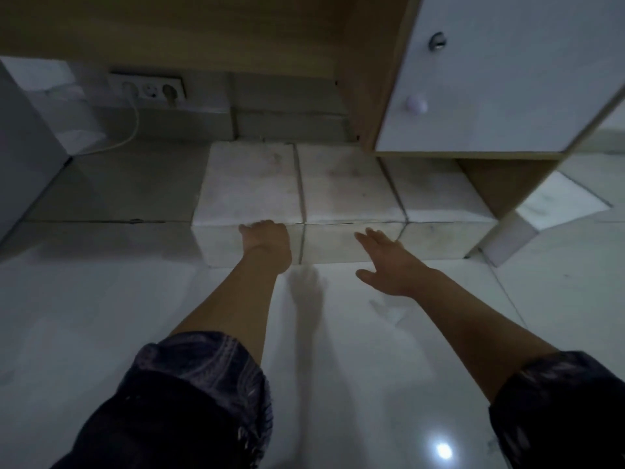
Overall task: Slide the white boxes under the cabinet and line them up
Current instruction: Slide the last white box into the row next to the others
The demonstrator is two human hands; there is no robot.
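Three white boxes stand side by side on the floor under the wooden cabinet: a left box, a middle box and a right box partly beneath the cabinet's white door. Their front faces form one nearly even line. My left hand rests against the front top edge of the left box, fingers curled over it. Beside it, my right hand hovers flat with fingers spread, just in front of the middle box's front face.
A wall socket strip with a white cable sits at the back left. A grey appliance side stands at the far left. The white cabinet door has a round knob. Glossy white floor tiles lie in front.
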